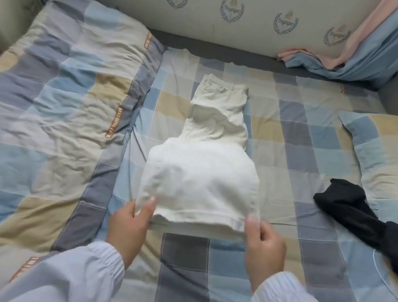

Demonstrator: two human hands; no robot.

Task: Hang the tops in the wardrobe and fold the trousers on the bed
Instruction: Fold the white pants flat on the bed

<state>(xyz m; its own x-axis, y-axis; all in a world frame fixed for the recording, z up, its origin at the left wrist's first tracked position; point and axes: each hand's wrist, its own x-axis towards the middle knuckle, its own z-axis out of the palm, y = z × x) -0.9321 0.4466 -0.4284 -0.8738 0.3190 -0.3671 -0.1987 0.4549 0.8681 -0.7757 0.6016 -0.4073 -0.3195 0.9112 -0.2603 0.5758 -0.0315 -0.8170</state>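
The cream trousers (208,152) lie lengthwise on the bed (284,137), mid-fold. The left hand (128,225) and right hand (265,247) each pinch a hem corner, lifted. Next, probably, carry the hem to the waistband, edges aligned.

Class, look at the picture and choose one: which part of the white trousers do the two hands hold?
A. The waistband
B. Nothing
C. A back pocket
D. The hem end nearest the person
D: the left hand and right hand each pinch a corner of the white trousers at the near hem, while the waistband lies far up the bed.
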